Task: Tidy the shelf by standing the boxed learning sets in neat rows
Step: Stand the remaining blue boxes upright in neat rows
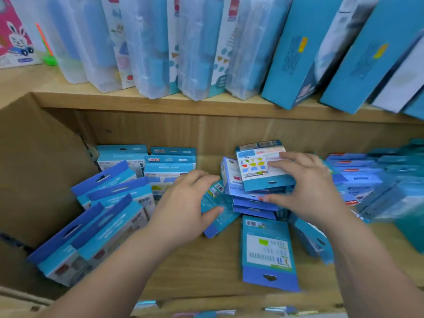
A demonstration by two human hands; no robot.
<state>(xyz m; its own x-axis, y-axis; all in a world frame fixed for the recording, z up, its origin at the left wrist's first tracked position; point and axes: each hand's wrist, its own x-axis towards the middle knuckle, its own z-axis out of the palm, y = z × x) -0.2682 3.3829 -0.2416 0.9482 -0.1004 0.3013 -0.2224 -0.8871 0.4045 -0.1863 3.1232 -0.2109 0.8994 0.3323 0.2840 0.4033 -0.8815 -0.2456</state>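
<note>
Standing so far: I see upright boxes [169, 167] at the back left of the lower shelf [195, 267]. In front of them the leaning rows [107, 203] tip over and are not neat.
Left to do: the pile [254, 203] in the middle, a flat box [267, 251] near the front and the blurred stacks [358, 177] on the right all lie on their faces. I judge the task less than half done.
Left hand [183, 203]: clamped on a tilted box [218, 210] just beside the pile, thumb on its face and fingers curled over its upper edge.
Right hand [305, 187]: gripping the top box [259, 171] of the pile, fingers spread on top and thumb at the front edge.
Writing: barcodes and red logo tags show, but I can't read the print. The top box carries coloured shape diagrams.
</note>
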